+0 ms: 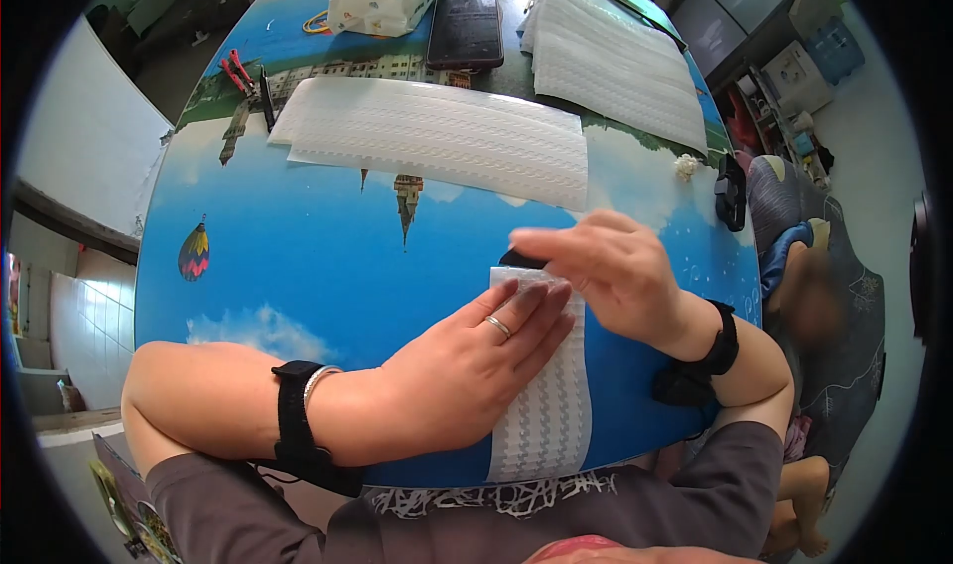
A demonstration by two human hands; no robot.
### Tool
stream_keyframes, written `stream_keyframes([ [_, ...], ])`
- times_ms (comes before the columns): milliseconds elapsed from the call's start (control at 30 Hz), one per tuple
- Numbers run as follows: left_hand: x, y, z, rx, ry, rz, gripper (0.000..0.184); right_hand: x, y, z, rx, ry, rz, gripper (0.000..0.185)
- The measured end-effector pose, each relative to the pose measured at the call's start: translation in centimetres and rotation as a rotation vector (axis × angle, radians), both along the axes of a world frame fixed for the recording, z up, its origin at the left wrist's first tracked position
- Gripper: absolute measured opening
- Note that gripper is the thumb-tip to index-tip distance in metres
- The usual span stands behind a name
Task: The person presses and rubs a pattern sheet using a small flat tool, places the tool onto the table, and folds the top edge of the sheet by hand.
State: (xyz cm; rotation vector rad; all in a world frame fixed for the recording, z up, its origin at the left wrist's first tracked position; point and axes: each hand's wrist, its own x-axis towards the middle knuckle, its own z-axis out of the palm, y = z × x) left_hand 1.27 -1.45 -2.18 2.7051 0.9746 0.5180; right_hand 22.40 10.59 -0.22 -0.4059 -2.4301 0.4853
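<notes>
My left hand (476, 355), a ring on one finger, lies with fingers stretched flat over the top part of a white sheet (541, 435) printed with rows of small repeated shapes. The sheet runs lengthwise toward my body, its lower end at the table edge. Just above its top edge, my right hand (615, 271) is closed with fingers bent, slightly blurred. A small black object (521, 259) shows beneath its fingertips; its kind is hard to make out. Farther off lie similar white sheets (437, 137) in a fanned layer, apart from both hands.
Another stack of white sheets (615, 63) lies at the back right. A phone (466, 28), a wipes pack (385, 0), a black pen (266, 97) and red-handled snips (236, 70) lie at the back. A black strap (731, 192) sits at the right edge. Another person (809, 286) is beyond it.
</notes>
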Motion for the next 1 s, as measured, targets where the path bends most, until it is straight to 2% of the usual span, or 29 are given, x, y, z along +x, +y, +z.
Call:
stream_keyframes([
  [133,0.0,0.0,0.2,0.010,0.013,0.000,0.071,0.0,0.1,0.2,0.135,-0.085,0.052,0.056],
  [233,0.0,0.1,0.5,0.010,0.030,-0.005,0.070,0.2,0.2,-0.1,0.115,-0.089,0.036,0.055],
  [300,0.0,0.0,0.4,0.003,0.025,-0.002,0.070,-0.4,0.4,-0.9,-0.083,0.116,-0.038,0.056],
  [400,0.0,0.0,0.2,-0.027,0.025,-0.004,0.070,-0.3,0.4,-0.4,-0.038,0.134,-0.053,0.058],
  [500,-0.1,0.1,0.3,-0.010,0.043,-0.007,0.072,0.1,0.0,0.2,0.132,-0.077,0.035,0.060],
  [600,-0.1,0.0,0.6,-0.013,0.063,-0.004,0.072,0.1,0.0,0.2,-0.011,-0.025,0.026,0.060],
  [667,-0.1,0.0,0.5,-0.011,0.053,-0.002,0.072,-0.4,0.1,-0.8,-0.196,0.152,-0.059,0.060],
  [733,0.0,0.0,0.2,-0.018,0.045,0.001,0.071,-0.3,0.1,-1.0,-0.232,0.189,-0.080,0.059],
  [833,-0.2,0.0,0.2,-0.019,0.047,0.002,0.072,0.2,-0.2,0.6,0.001,-0.037,0.028,0.059],
  [933,-0.1,0.0,0.7,-0.007,0.065,0.002,0.072,0.1,-0.3,0.7,-0.015,-0.057,0.009,0.057],
  [967,-0.1,0.0,0.8,-0.008,0.073,0.000,0.071,0.4,-0.1,0.2,-0.115,-0.061,-0.025,0.054],
  [1000,-0.2,0.1,0.9,-0.006,0.081,0.001,0.071,0.2,0.1,-0.1,-0.141,0.049,-0.047,0.053],
])
